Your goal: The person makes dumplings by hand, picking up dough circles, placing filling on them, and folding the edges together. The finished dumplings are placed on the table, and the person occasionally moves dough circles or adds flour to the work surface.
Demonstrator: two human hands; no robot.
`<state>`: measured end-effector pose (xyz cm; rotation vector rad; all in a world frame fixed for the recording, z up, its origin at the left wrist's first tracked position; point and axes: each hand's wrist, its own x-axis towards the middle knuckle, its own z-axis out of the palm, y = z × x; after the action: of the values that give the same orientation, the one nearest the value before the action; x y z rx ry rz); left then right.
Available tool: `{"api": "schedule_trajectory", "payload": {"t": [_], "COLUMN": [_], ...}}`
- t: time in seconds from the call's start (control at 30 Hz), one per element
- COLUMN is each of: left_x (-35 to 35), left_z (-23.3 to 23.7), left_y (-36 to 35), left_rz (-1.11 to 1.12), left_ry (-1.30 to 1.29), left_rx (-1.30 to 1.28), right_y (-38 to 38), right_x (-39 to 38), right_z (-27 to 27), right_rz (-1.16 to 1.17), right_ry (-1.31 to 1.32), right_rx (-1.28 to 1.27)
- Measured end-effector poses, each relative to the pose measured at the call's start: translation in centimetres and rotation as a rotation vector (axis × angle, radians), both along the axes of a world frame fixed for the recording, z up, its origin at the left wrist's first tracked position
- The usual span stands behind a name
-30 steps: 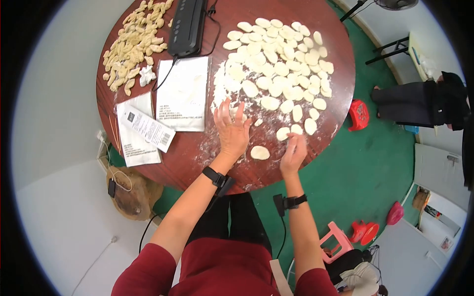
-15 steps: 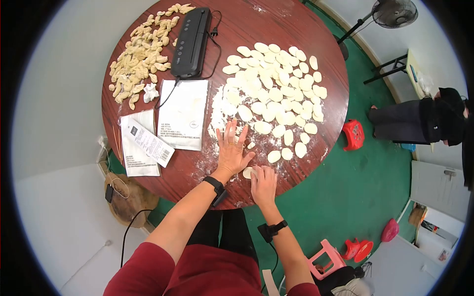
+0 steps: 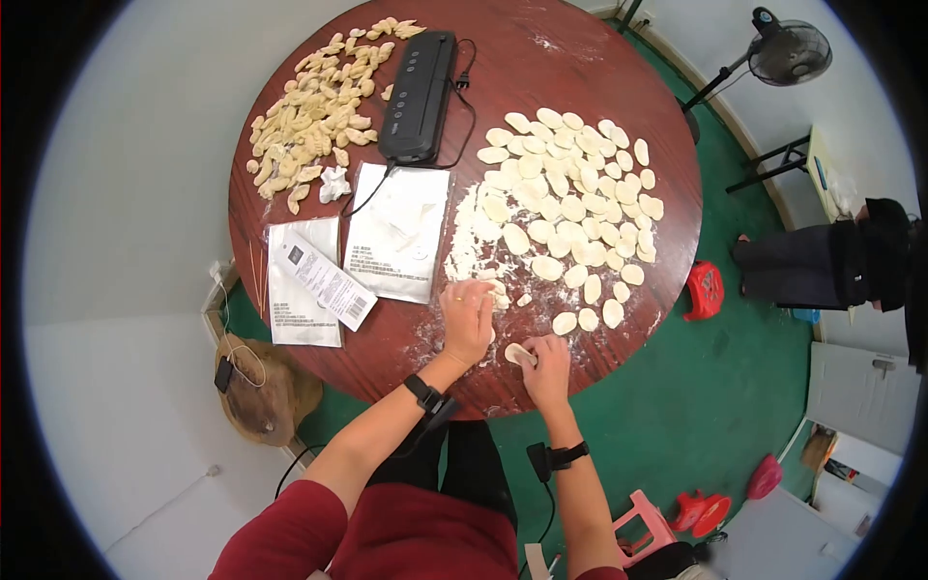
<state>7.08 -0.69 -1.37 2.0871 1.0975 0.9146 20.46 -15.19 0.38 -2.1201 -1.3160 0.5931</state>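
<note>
At the table's near edge, my right hand (image 3: 548, 365) pinches the edge of a small flat dough wrapper (image 3: 515, 354). My left hand (image 3: 467, 319) is closed over the floured tabletop, fingers curled down. Pale dough or flour shows at its fingertips, but what it holds, if anything, is hidden. A small dough lump (image 3: 524, 301) lies between the hands, a little farther off. Beyond it, many oval dough wrappers (image 3: 572, 208) are spread out, partly overlapping, beside a patch of loose flour (image 3: 466, 242).
The round red-brown table (image 3: 541, 72) also bears a black vacuum sealer (image 3: 419, 97) with a cord, shaped dough pieces (image 3: 319, 111), silver bags (image 3: 391, 261), a labelled strip (image 3: 329, 287) and crumpled white paper (image 3: 333, 184). A red stool (image 3: 704, 290), fan (image 3: 788, 53) and another person (image 3: 802, 246) are to the right.
My left hand has gone from spread flat on the flour to curled fingers. My right hand now lifts one edge of the wrapper. The whole view has shifted slightly.
</note>
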Motion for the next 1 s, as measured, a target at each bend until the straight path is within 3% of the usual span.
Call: {"api": "schedule_trajectory", "payload": {"t": [0.07,0.13,0.27,0.43,0.5,0.67,0.87,0.93,1.0], "left_x": [-1.1,-2.4,-3.7,-4.0,-4.1,-1.4,2.2,2.7,2.6], "left_z": [1.4,1.5,0.6,0.4,1.9,2.5,1.1,0.8,1.7], "left_y": [-0.9,-1.9,-2.5,-1.6,-0.7,5.9,12.1,12.6,12.1], "left_rz": [0.024,-0.043,-0.111,-0.207,-0.231,-0.02,0.03,0.054,0.058], "left_ry": [0.07,0.339,0.423,0.218,0.113,-0.168,-0.121,0.012,0.091], "left_rx": [0.035,-0.068,-0.141,-0.211,-0.527,-0.175,-0.284,-0.154,-0.197], "right_y": [0.2,1.2,2.7,6.8,8.8,13.9,16.7,16.5,14.9], "right_x": [0.6,0.7,1.7,2.8,2.6,2.7,3.2,4.3,5.5], "right_z": [-0.2,1.1,1.9,2.4,1.9,0.8,0.2,-0.1,-0.3], "right_rz": [0.011,0.016,-0.117,-0.233,-0.273,-0.303,-0.174,-0.14,-0.152], "right_ry": [0.006,-0.058,0.172,0.24,0.256,0.315,0.26,-0.02,-0.024], "right_rx": [-0.03,0.036,-0.036,0.018,0.054,0.135,0.121,0.162,0.165]}}
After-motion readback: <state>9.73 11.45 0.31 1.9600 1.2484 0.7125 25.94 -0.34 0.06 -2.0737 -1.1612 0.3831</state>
